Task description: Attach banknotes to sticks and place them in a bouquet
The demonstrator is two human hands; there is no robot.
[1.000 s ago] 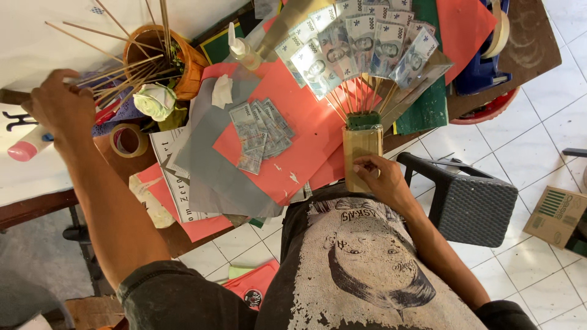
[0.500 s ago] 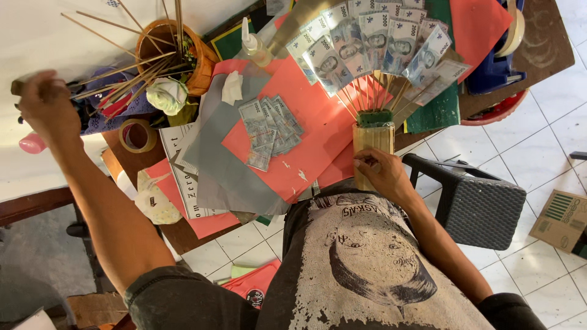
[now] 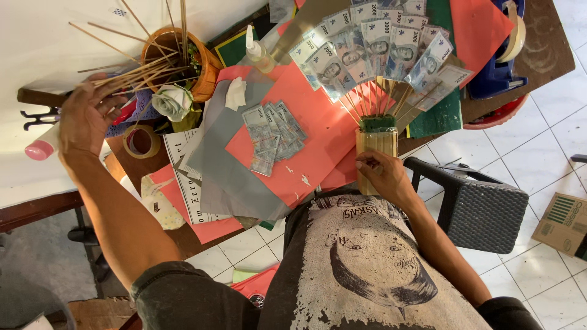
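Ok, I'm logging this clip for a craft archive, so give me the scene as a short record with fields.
left hand: left hand at the thin wooden sticks in the orange pot
right hand: right hand grips the wooden holder
in holder: green foam with a fan of banknotes on sticks
on table: loose banknotes on red paper, grey paper, white paper rose, tape roll
beside: dark wicker stool

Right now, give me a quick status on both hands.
Left hand open at the wooden skewers. Right hand gripping the wooden holder with banknote fan. Nothing between them.
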